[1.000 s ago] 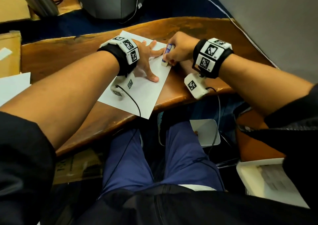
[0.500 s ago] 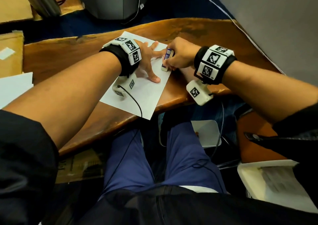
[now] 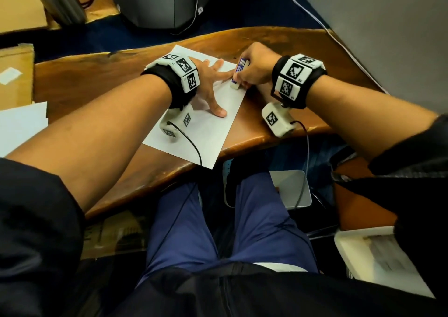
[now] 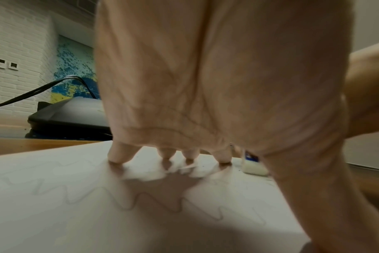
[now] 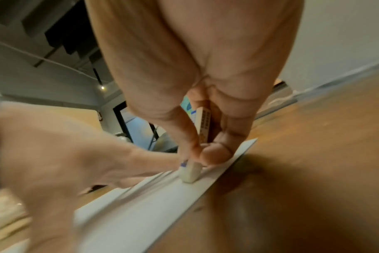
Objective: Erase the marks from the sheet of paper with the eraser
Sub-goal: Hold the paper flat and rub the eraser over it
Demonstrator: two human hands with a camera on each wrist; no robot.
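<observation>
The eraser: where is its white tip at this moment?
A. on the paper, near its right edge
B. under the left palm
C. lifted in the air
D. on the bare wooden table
A: the right hand holds the eraser with its tip on the sheet of paper near that edge.

Left hand [image 3: 209, 84] is laid flat, fingers spread, forearm extended; right hand [image 3: 254, 68] is curled in a pinch, knuckles raised.
</observation>
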